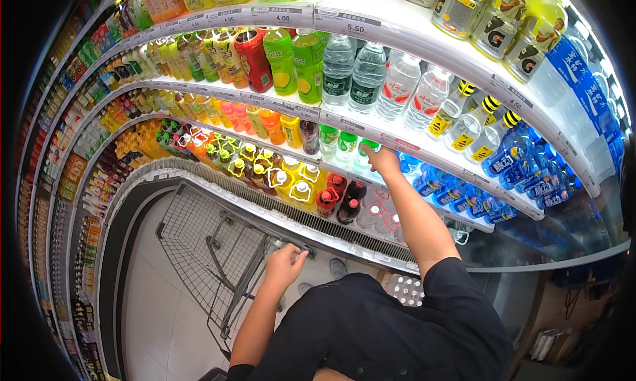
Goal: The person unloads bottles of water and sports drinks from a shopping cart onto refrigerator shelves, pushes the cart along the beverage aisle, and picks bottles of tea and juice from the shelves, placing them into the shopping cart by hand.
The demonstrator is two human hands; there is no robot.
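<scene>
My right arm stretches forward to a refrigerated drinks shelf. There my right hand (381, 160) closes its fingers at the neck of a clear bottle with a green cap (369, 144), and the hand covers part of the bottle. Similar green-capped bottles (346, 142) stand just left of it. Lower and to the left, my left hand (283, 267) is curled round the handle end of a wire shopping cart (192, 235), with its thumb showing on top. The part of the handle inside the fingers is hidden.
Above my right hand, large water bottles (368, 76) line a shelf, with yellow-capped bottles (464, 132) to their right. Blue bottles (457, 192) fill the right side. Dark cola bottles (351, 205) stand below, behind the case's front edge (318, 232). A shrink-wrapped bottle pack (405, 289) sits near me.
</scene>
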